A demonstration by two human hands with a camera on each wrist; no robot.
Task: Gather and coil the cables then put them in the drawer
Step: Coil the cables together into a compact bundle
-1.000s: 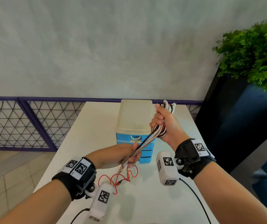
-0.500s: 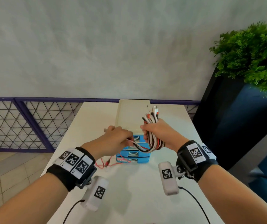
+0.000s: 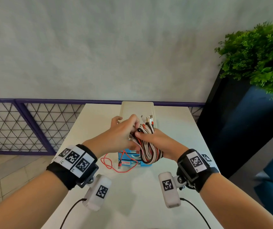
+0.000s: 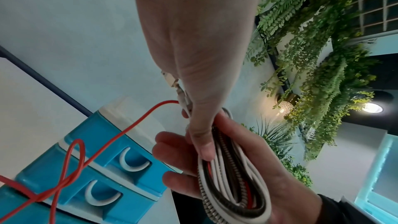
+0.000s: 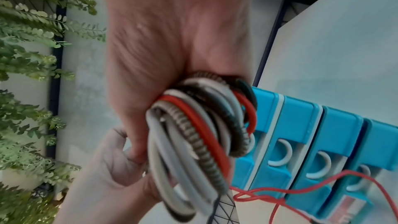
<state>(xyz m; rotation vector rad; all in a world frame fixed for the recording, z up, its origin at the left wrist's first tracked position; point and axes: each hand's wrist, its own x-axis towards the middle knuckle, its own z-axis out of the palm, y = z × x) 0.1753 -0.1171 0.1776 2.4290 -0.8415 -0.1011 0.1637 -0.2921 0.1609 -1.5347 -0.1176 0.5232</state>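
Blue drawer unit [image 3: 136, 160] shut — coiled cables [image 3: 149, 150] in both hands' grip.

From where I watch, no word, brand or number reads clearly. The white panels on the black wristbands [image 3: 73, 160] [image 3: 195, 161] and the white camera housings [image 3: 101, 191] [image 3: 167, 185] carry only square black-and-white coded markers; tiny print at the panels' edges is too small to read.

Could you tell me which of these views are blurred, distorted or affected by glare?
Head view: sharp, with wide-angle bending at the edges. Left wrist view: mostly crisp on the cable bundle, glare from a ceiling lamp. Right wrist view: soft blur on the bundle and the drawer unit.
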